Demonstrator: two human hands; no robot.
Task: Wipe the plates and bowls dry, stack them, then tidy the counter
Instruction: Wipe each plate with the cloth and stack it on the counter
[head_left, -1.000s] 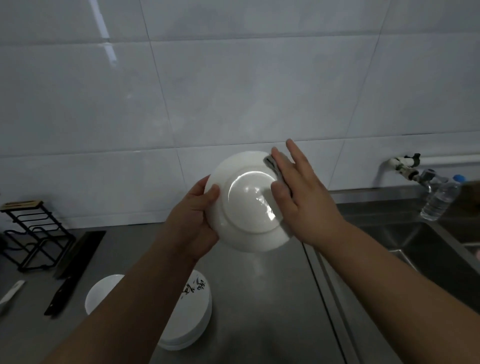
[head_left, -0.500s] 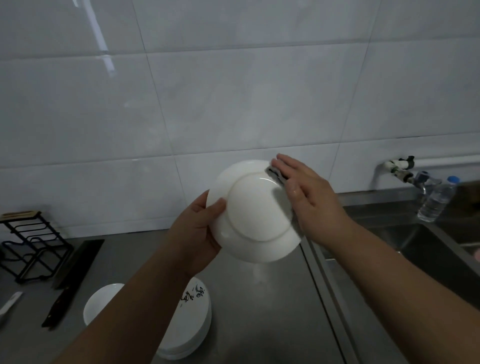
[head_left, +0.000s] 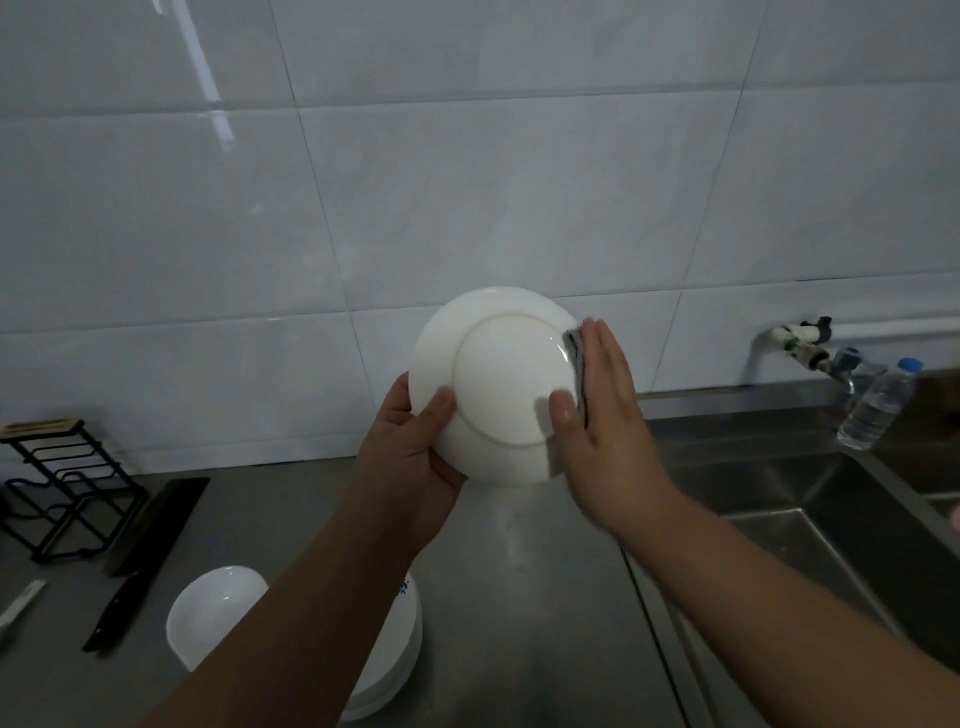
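Left hand (head_left: 410, 457) gripping, thumb curled over, right hand (head_left: 605, 415) flat, fingers straight

We see a smooth, glossy white plate (head_left: 498, 384) at the centre of the frame, glazed like ceramic, with a soft grey cloth (head_left: 575, 358) against its right rim. The bowl (head_left: 208, 613) at lower left has the same shine. The counter (head_left: 519, 571) and the sink (head_left: 831, 519) look like brushed steel. The wall tiles (head_left: 467, 182) are glossy. At right stands a clear plastic bottle (head_left: 878, 410), and at left a matt black wire rack (head_left: 57, 483) topped with wood.
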